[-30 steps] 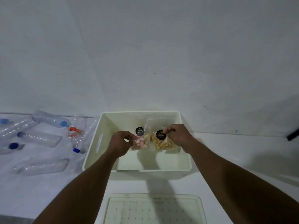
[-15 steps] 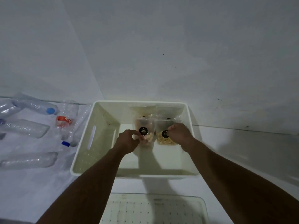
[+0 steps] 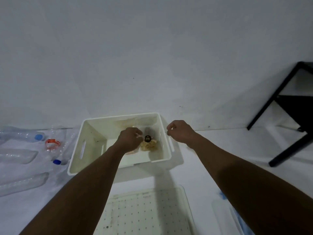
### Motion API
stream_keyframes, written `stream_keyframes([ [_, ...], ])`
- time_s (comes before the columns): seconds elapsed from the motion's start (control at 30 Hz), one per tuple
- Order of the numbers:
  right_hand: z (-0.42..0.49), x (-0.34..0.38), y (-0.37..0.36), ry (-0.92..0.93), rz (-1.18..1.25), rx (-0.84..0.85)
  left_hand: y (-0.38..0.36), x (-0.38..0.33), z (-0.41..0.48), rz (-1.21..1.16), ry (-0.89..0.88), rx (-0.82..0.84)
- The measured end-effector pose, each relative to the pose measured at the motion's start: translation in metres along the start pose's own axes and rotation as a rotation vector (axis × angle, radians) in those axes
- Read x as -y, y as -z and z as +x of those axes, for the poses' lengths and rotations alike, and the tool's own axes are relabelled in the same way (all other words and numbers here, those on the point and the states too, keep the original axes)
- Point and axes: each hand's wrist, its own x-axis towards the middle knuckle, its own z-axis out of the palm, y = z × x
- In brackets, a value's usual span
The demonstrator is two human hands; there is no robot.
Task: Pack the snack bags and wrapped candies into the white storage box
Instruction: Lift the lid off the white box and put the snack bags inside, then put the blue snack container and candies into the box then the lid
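Observation:
The white storage box [image 3: 91, 138] sits on the floor against the wall. A clear snack bag of yellow pieces with a black round sticker [image 3: 149, 145] stands inside it, right of centre. My left hand [image 3: 130, 139] is down in the box, pinched on the top of a pink snack bag [image 3: 131, 151] that is mostly hidden under the hand. My right hand [image 3: 179, 131] hovers outside the box, just past its right rim, fingers loosely curled with nothing in them. More clear bags [image 3: 128, 122] lean against the far wall of the box.
Several empty plastic bottles [image 3: 22, 155] lie on the floor to the left. A perforated white lid [image 3: 144, 214] lies in front of the box. A clear container [image 3: 225, 216] is at the bottom right. Black furniture legs [image 3: 288, 116] stand at the right.
My right hand let go of the yellow snack bag and moved right, out of the box. My left hand stays low inside with the pink bag. The view swung right.

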Motion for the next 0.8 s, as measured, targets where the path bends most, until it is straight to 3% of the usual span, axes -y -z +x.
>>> stream_keyframes([
  [0.33, -0.089, -0.126, 0.094, -0.190, 0.069, -0.150, -0.112, -0.125, -0.056, -0.087, -0.254, 0.179],
  [0.6, -0.151, -0.273, 0.151, -0.395, 0.090, -0.252, -0.231, -0.186, -0.103, -0.110, -0.210, 0.377],
  [0.8, -0.191, -0.373, 0.148, -0.414, -0.063, -0.131, -0.324, -0.182, -0.155, 0.100, -0.135, 0.441],
])
